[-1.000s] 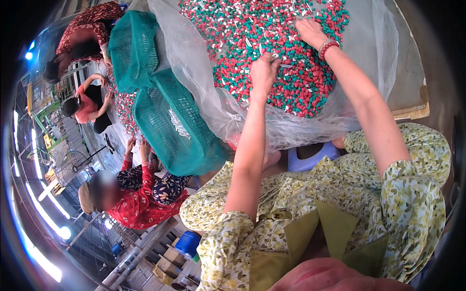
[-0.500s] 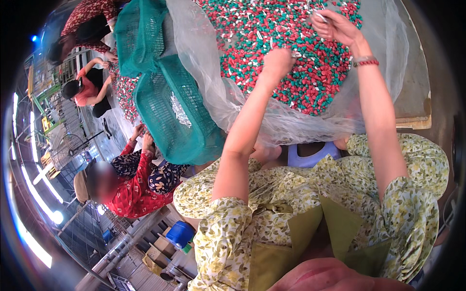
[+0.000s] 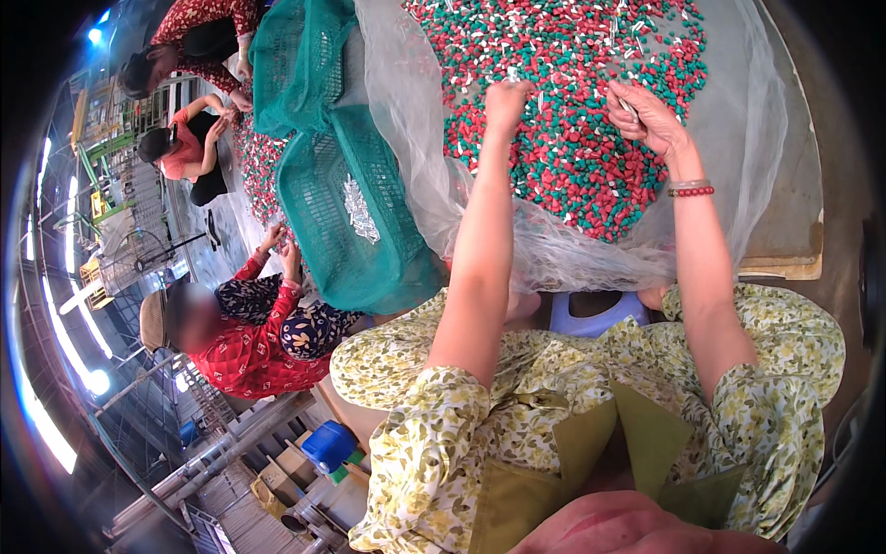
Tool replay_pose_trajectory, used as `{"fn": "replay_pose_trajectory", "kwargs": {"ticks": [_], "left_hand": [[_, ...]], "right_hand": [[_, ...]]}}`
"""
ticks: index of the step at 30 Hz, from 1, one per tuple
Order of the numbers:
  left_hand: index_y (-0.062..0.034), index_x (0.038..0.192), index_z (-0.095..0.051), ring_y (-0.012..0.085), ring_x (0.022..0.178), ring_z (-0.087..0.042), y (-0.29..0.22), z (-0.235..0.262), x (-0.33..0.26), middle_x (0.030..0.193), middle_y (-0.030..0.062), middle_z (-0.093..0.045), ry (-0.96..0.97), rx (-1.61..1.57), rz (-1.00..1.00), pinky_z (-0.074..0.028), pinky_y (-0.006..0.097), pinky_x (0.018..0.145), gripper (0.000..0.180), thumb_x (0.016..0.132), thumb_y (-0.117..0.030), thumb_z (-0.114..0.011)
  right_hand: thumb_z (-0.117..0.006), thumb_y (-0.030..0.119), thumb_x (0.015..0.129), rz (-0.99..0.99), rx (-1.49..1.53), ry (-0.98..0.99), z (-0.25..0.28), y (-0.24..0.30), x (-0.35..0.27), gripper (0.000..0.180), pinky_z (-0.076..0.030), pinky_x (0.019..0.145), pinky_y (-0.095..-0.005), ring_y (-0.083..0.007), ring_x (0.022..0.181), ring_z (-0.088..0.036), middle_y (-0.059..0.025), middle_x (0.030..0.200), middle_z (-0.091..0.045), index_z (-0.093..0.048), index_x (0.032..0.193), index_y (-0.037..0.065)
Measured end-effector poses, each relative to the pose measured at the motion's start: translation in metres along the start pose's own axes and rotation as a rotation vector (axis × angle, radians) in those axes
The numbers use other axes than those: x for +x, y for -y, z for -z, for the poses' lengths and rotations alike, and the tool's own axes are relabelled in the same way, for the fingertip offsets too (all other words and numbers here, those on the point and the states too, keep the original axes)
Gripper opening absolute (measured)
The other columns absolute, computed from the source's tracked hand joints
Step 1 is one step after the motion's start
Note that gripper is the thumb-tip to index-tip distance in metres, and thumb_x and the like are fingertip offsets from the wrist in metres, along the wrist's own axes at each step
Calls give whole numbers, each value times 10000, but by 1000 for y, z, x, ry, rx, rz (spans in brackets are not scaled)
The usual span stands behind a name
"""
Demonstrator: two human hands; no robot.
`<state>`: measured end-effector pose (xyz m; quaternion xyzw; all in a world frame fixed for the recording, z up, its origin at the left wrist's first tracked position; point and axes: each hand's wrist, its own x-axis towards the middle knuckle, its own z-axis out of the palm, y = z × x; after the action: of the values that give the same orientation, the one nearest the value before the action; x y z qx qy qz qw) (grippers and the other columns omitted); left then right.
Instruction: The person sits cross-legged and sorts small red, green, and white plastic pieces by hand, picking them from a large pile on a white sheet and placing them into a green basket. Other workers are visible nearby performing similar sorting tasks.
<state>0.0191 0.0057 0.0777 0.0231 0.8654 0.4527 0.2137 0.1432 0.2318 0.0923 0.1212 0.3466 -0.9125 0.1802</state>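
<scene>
Small red, green and white plastic pieces lie in a wide spread, with slim white sticks among them. Over its left part is my left hand, fingers pinched together; a white bit shows by the fingertips, but what they grip is hidden. My right hand, with a beaded bracelet at the wrist, is curled above the right part. A slim white piece sits in its fingers. Left of the spread, a green mesh basket holds a small heap of white sticks.
Clear plastic sheeting edges the spread. Another green mesh basket stands farther off. A blue plastic stool is below my arms. At left, a person in red and two others sit by a similar pile.
My right hand has come down and nearer, over the pieces. My left hand has moved slightly left and away from me. The view has shifted a little.
</scene>
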Motion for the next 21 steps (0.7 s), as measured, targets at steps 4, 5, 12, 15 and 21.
{"fn": "replay_pose_trajectory", "kwargs": {"ticks": [4,5,12,15,21], "left_hand": [[0,840,-651,336,787,-638,9,-32,3,874,200,-642,-139,716,24,-515,419,699,331,718,-306,-682],[-5,833,-652,337,784,-637,18,-34,10,861,198,-643,-102,697,-8,-518,422,684,281,724,-263,-657],[15,796,-619,334,786,-632,14,-16,-3,806,207,-630,-252,453,-134,-507,450,694,278,785,-254,-551],[8,788,-599,282,683,-611,33,-13,-28,737,174,-606,-171,-292,53,-488,439,615,249,803,-231,-529],[-73,931,-548,197,766,-600,41,-45,-107,845,86,-599,301,-1646,283,-530,372,663,200,845,-244,-487]], "right_hand": [[-471,296,926,175,403,139,23,-4,13,255,-249,390,-181,-64,509,-357,16,586,-368,-495,850,54],[-482,292,919,242,535,207,32,-10,19,247,-276,412,-184,-78,544,-387,3,602,-380,-494,869,50],[-515,211,903,273,323,-409,34,-13,-2,413,-431,889,-363,-256,1054,-468,-154,1130,-489,-409,1259,31],[-480,260,922,305,17,-402,-17,-14,-2,419,-445,835,-348,-232,911,-512,-130,1040,-496,-396,1253,17],[-467,328,914,146,-882,-196,-120,-53,9,513,-454,813,-329,-225,875,-549,-124,991,-532,-373,1298,0]]}}
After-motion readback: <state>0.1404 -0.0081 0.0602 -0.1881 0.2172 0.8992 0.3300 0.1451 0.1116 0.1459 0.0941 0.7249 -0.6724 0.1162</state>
